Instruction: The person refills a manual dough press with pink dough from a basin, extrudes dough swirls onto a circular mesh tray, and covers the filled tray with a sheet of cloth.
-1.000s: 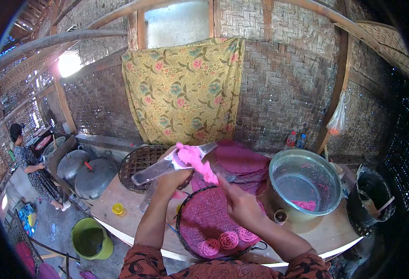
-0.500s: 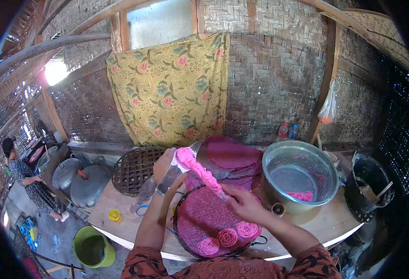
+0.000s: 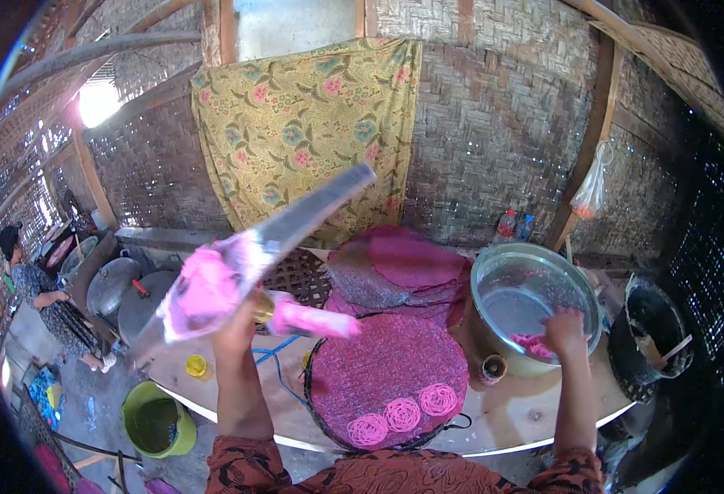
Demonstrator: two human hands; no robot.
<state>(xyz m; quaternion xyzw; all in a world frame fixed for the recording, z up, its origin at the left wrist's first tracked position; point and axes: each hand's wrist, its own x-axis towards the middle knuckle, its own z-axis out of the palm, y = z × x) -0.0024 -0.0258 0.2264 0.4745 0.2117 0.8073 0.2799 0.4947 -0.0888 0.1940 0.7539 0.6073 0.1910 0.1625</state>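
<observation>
My left hand (image 3: pixel 237 328) is closed on a dough press (image 3: pixel 308 212) raised over the left of the table. Motion blurs the press; its long grey arm points up to the right. Pink dough (image 3: pixel 207 288) fills its wide part, and a pink-coated tube (image 3: pixel 312 319) sticks out to the right. Inside the big metal basin (image 3: pixel 493 325), my right hand (image 3: pixel 566 331) is at a lump of pink dough (image 3: pixel 530 344); its fingertips are hidden. In front of me, a round tray with a pink mesh cloth (image 3: pixel 386 358) bears three pink string coils (image 3: pixel 402 415) along its near edge.
Stacked pink mesh cloths (image 3: pixel 403 267) lie behind the tray. A small brown jar (image 3: pixel 493 370) stands beside the basin, a dark bucket (image 3: pixel 654 325) farther right. A yellow cup (image 3: pixel 197 365) sits left, near a green bucket (image 3: pixel 158 420). Another person (image 3: pixel 45 296) stands far left.
My right hand has left the pink dough strip at the press and moved right into the basin. My left hand has swung the press left and tilted it.
</observation>
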